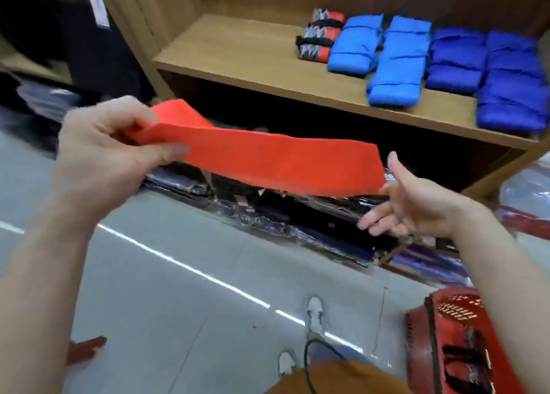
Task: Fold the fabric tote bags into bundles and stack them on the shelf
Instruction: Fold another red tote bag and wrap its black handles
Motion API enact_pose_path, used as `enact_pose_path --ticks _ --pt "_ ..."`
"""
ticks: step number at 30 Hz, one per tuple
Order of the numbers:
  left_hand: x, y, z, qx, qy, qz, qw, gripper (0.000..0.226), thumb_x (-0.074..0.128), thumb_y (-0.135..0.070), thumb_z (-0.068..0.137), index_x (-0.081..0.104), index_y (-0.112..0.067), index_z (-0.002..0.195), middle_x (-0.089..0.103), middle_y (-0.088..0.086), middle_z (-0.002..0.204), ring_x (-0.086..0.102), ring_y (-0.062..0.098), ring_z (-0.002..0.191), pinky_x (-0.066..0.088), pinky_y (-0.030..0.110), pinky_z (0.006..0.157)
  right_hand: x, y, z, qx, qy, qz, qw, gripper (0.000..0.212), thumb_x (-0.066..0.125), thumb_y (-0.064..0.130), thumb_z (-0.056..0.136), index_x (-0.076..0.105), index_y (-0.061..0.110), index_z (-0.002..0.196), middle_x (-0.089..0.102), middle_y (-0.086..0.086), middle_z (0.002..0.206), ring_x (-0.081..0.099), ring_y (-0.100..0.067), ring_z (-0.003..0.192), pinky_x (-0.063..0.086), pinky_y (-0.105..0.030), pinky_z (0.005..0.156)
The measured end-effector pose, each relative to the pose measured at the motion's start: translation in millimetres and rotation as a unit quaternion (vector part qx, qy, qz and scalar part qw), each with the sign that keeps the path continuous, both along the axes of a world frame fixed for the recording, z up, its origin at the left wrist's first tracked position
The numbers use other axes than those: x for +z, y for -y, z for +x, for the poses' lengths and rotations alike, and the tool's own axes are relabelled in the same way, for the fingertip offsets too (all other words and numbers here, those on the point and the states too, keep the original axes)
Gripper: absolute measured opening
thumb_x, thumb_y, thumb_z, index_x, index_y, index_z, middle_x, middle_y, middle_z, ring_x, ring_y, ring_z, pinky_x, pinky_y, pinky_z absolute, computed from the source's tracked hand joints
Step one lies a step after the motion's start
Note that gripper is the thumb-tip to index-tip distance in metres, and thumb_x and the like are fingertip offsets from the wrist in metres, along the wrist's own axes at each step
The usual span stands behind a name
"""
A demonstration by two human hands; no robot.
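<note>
Right, up in the air between both hands we have the red tote bag [282,161], folded into a long flat strip and held level in front of the shelf [238,57]. The left hand [113,146] grips one end, fingers curled round it and thumb on top. At the far end the right hand [416,206] is spread, fingers straight under the strip and thumb up, with the strip's edge just at the thumb's base. On the shelf board sits a row of finished bundles: a red-and-black bundle [323,35] on the left, two light blue bundles [357,48] beside it, then two dark blue bundles [458,60] at the right, all touching side by side. Below the board, the lower compartment holds dark plastic-wrapped packs [297,215], spilling towards the grey floor [148,274]. Down at the lower right stands a red basket [416,328] with something dark and black-strapped inside, too blurred to make out
</note>
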State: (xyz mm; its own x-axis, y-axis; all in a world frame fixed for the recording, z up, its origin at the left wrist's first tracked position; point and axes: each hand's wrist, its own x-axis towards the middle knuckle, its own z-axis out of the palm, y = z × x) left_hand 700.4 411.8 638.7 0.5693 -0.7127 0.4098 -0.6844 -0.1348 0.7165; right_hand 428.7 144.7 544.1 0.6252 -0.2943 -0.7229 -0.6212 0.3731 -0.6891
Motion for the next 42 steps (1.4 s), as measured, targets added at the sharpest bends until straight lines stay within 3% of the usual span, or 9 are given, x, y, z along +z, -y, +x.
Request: enact_pose_path --ticks 3,6,10,14,20,26,33,38,42 --pt "-3 -32 24 -0.002 0.011 0.0 1.0 0.029 0.088 -0.016 0.062 0.061 -0.024 0.065 0.06 -0.007 0.07 0.056 0.015 0.066 0.045 0.029 0.063 -25 -5 79 -0.065 0.047 0.135 0.988 0.083 0.033 0.08 0.076 0.059 0.012 0.117 0.069 -0.02 0.106 0.07 -0.028 0.078 0.054 -0.025 0.051" --pt "-10 -53 39 0.036 0.031 0.007 0.999 0.02 0.085 -0.036 0.064 0.067 -0.043 0.071 0.061 -0.022 0.079 0.055 -0.003 0.072 0.044 0.014 0.069 -36 -23 160 -0.098 0.092 0.085 0.987 0.034 0.07 0.019 0.081 0.06 0.007 0.111 0.065 -0.008 0.087 0.062 -0.016 0.069 0.054 -0.025 0.059" --pt "-22 -83 65 0.12 -0.079 0.067 0.987 0.016 0.071 -0.045 0.076 0.074 -0.03 0.071 0.059 -0.008 0.077 0.056 0.006 0.076 0.042 0.02 0.071 -9 -29 240 -0.048 0.251 -0.118 0.96 0.057 0.058 -0.02 0.08 0.05 0.01 0.127 0.069 0.001 0.079 0.063 -0.007 0.062 0.05 -0.02 0.057" --pt "-53 -73 91 0.322 -0.156 0.01 0.934 0.04 0.075 -0.002 0.079 0.074 -0.041 0.083 0.054 0.004 0.08 0.049 0.02 0.068 0.049 0.023 0.058 26 -2 289 -0.008 0.384 -0.233 0.893 0.063 0.054 -0.021 0.078 0.05 0.022 0.122 0.061 -0.004 0.085 0.054 -0.008 0.055 0.041 -0.018 0.049" --pt "-65 -4 141 0.348 -0.201 -0.095 0.911 0.073 0.073 0.011 0.075 0.058 -0.037 0.127 0.059 -0.011 0.127 0.067 0.0 0.083 0.053 0.011 0.063 43 50 333 -0.026 0.44 -0.417 0.795 0.067 0.048 -0.018 0.073 0.049 0.039 0.109 0.053 0.013 0.099 0.051 -0.004 0.081 0.049 -0.02 0.071" --pt "-74 88 246 0.229 -0.144 -0.01 0.963 0.065 0.074 0.005 0.076 0.063 -0.048 0.111 0.067 0.001 0.117 0.066 0.014 0.098 0.052 0.036 0.095 40 113 364 -0.153 0.338 -0.587 0.72 0.05 0.052 -0.013 0.074 0.063 0.021 0.109 0.058 0.001 0.106 0.053 0.001 0.093 0.041 -0.012 0.086" --pt "-109 197 362 0.117 0.06 0.123 0.984 0.043 0.063 -0.011 0.091 0.059 -0.023 0.132 0.065 0.0 0.107 0.057 0.016 0.095 0.042 0.023 0.088 11 174 408 -0.226 0.136 -0.664 0.7 0.047 0.057 -0.007 0.078 0.062 0.014 0.121 0.061 -0.009 0.113 0.059 -0.024 0.097 0.046 -0.034 0.093" --pt "-128 224 413 0.035 0.134 0.252 0.958 0.039 0.062 -0.036 0.091 0.061 -0.027 0.13 0.055 0.008 0.101 0.054 0.034 0.104 0.047 0.039 0.087 -8 165 419 -0.002 -0.102 -0.67 0.735 0.075 0.067 0.04 0.085 0.031 0.031 0.149 0.02 -0.013 0.156 0.017 -0.031 0.144 0.023 -0.051 0.113" --pt "-118 232 427 -0.083 0.198 0.235 0.948 0.047 0.065 -0.056 0.081 0.067 -0.03 0.12 0.05 0.002 0.102 0.049 0.027 0.107 0.047 0.042 0.093 -16 136 418 0.244 -0.099 -0.581 0.77 0.101 0.012 0.096 0.064 0.008 0.044 0.151 -0.011 0.004 0.162 -0.015 -0.011 0.147 0.003 -0.05 0.12"
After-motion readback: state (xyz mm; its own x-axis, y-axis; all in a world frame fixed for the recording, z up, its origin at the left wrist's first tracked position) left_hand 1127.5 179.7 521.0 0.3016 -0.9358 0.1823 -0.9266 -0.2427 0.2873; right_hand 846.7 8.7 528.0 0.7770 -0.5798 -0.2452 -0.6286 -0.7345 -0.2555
